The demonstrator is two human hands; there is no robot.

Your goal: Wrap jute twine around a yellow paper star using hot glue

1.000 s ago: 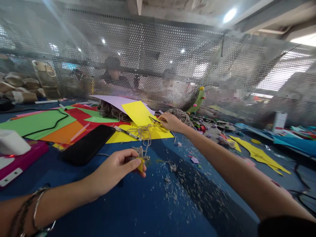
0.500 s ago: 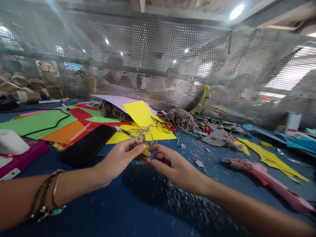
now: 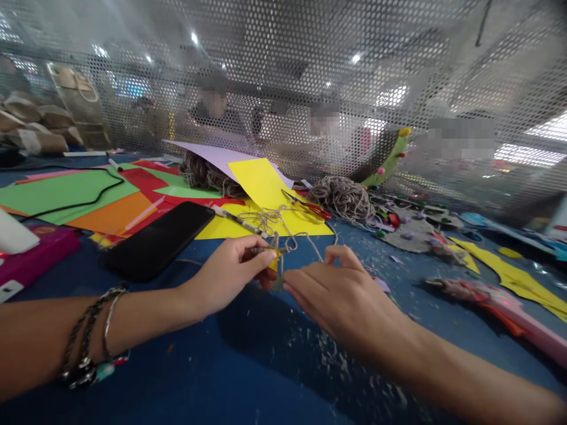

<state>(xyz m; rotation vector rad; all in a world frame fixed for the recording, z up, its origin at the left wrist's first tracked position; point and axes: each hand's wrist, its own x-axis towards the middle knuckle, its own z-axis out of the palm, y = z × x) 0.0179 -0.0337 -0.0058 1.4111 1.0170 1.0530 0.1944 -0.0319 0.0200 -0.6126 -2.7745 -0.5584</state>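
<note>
My left hand [image 3: 230, 274] is closed, pinching a small yellow piece [image 3: 274, 261] with grey yarn [image 3: 287, 247] wound about its top. My right hand [image 3: 339, 289] is just to the right, palm turned down, with its fingers bent around the yarn. One strand runs from the yellow piece across to the raised, bent finger of that hand; another hangs down by its fingertips. The fingertips themselves are partly hidden. Behind the hands, loose yarn loops lie on a yellow sheet [image 3: 221, 227], beside a marker pen [image 3: 239, 219] and red-handled scissors [image 3: 310, 206].
A black phone [image 3: 162, 239] lies left of my left hand, near coloured paper sheets [image 3: 66, 195]. Past the scissors sits a heap of grey yarn [image 3: 341, 198]. A pink glue gun [image 3: 496, 307] and yellow cut-outs [image 3: 509, 277] lie at right. A perforated metal screen [image 3: 283, 77] stands behind.
My right hand has turned palm down and moved slightly right, drawing a yarn strand out from the yellow piece. My left hand keeps its pinch. The view has tilted down.
</note>
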